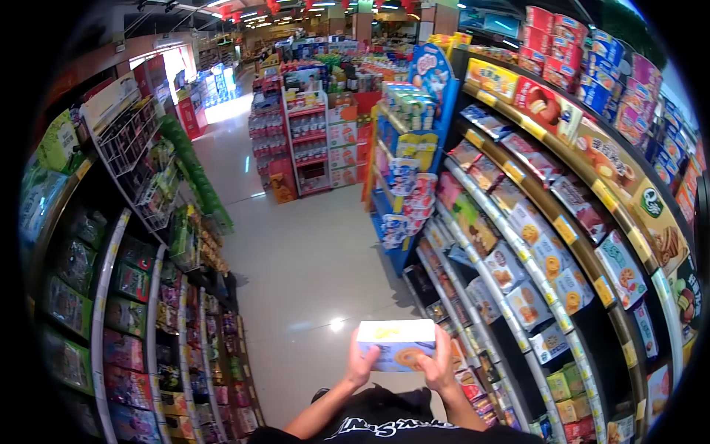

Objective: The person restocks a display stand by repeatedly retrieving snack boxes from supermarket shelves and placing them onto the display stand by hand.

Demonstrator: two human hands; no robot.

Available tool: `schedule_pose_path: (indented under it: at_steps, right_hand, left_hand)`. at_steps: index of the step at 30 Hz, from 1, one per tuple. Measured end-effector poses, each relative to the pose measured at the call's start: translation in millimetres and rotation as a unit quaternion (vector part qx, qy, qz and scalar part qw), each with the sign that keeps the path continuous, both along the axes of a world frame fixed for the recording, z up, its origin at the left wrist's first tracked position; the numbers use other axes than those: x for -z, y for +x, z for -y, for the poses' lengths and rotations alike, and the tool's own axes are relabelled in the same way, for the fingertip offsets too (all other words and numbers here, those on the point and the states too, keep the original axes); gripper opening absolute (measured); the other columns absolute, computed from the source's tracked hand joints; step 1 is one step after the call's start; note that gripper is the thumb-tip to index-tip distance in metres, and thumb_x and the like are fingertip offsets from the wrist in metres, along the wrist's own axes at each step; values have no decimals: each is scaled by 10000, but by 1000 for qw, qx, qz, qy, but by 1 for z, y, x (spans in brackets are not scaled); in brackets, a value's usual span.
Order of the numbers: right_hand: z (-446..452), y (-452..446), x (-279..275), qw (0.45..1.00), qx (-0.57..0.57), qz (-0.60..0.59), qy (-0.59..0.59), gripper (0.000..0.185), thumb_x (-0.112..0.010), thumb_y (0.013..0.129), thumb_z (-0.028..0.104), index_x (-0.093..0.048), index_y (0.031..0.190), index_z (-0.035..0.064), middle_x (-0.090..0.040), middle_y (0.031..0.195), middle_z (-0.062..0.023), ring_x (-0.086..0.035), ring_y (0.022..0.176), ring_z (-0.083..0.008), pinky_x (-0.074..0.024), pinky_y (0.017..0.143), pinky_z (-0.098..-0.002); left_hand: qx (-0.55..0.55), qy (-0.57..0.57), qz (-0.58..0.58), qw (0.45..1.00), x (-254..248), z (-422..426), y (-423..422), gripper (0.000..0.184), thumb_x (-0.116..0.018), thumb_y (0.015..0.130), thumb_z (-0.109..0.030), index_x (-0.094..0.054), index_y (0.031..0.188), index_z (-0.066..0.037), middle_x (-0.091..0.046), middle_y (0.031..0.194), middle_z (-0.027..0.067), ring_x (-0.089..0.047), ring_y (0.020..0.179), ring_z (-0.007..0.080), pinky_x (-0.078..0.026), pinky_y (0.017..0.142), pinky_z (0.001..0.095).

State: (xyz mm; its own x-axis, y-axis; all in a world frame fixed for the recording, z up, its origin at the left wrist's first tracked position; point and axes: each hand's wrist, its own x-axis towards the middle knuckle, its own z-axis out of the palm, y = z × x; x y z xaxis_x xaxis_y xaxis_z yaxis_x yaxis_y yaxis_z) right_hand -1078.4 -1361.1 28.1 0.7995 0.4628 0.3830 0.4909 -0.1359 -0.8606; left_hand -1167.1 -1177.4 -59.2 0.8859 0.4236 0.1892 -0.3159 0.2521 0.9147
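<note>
A rectangular cardboard box with a white top panel and a pale-blue, cookie-printed side [396, 346] sits between a person's two bare hands, in front of the body. Its long axis runs left to right, from one palm to the other — neither hand is nearer, since both touch it. The left hand [362, 362] grips the left end and the right hand [438, 361] the right end, thumbs pressed on the printed side; the other fingers are mostly hidden, so their spread cannot be told. Both bare forearms angle inward from below, wrists raised. The box is held above the glossy pale floor [296, 296] — near the lower left edge of the tall, packed snack shelf [534, 268].
</note>
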Motion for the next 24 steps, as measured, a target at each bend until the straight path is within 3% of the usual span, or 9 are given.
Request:
schedule_pose_path:
  at_steps: [5,9,10,13,16,18,19,23,24]
  right_hand:
    - [-139,-2,-8,979,-134,72,-135,691,-606,957,388,-484,1394,-133,-586,1233,-317,-548,1176,-460,-424,1061,-497]
    - [-210,2,6,950,-187,27,-250,736,-561,1015,544,-529,1335,-118,-620,1180,-330,-604,1123,-466,-470,998,-500]
    - [-226,5,17,944,-201,12,-263,715,-555,1017,544,-544,1309,-109,-624,1167,-329,-606,1121,-468,-475,991,-500]
    - [-278,22,30,906,-253,-96,-325,664,-511,1033,552,-595,1193,-87,-653,1112,-329,-630,1074,-486,-500,946,-515]
    - [-333,52,75,887,-281,-129,-344,663,-485,1041,558,-633,1173,-75,-683,1109,-314,-655,1043,-488,-513,932,-519]
    - [-373,69,59,895,-286,-125,-318,557,-466,1060,496,-665,1085,-24,-706,921,-225,-693,889,-399,-533,819,-466]
    - [-398,77,47,900,-290,-124,-300,515,-457,1069,465,-682,1041,2,-717,827,-181,-712,811,-355,-543,762,-439]
    - [-490,115,27,923,-259,-116,-260,524,-435,1075,481,-685,1043,21,-700,810,-173,-698,803,-338,-531,772,-455]
    - [-513,125,29,923,-272,-112,-248,524,-449,1070,479,-678,1051,7,-695,846,-203,-686,840,-380,-524,801,-472]
  left_hand:
    - [-238,-82,-44,967,10,-89,-49,497,-580,1065,-352,-493,1360,38,-611,1270,128,-579,1167,196,-453,1042,361]
    - [-255,-146,-175,940,13,-127,-68,478,-553,1084,-367,-563,1308,54,-688,1169,132,-671,1005,182,-544,864,335]
    - [-290,-179,-115,933,19,-136,-62,470,-538,1089,-374,-613,1250,61,-722,1089,123,-695,934,172,-558,785,322]
    - [-279,-93,-195,936,35,-186,-67,461,-525,1094,-365,-620,1232,64,-722,1090,131,-699,957,175,-558,809,326]
    - [-270,-25,-282,920,63,-243,-55,539,-522,1079,-421,-576,1291,72,-711,1159,203,-706,1040,275,-547,893,389]
    - [-252,2,-332,909,85,-293,-37,595,-520,1063,-465,-571,1294,81,-701,1183,260,-685,1123,374,-524,955,444]
    - [-264,40,-336,903,81,-319,-25,599,-521,1062,-466,-569,1294,84,-698,1187,269,-682,1128,390,-522,959,451]
    - [-249,138,-389,876,31,-423,11,614,-528,1053,-471,-570,1277,99,-686,1188,305,-664,1142,451,-514,970,479]
    - [-227,150,-407,872,5,-451,23,617,-532,1051,-472,-573,1268,104,-684,1184,314,-660,1144,465,-512,971,485]
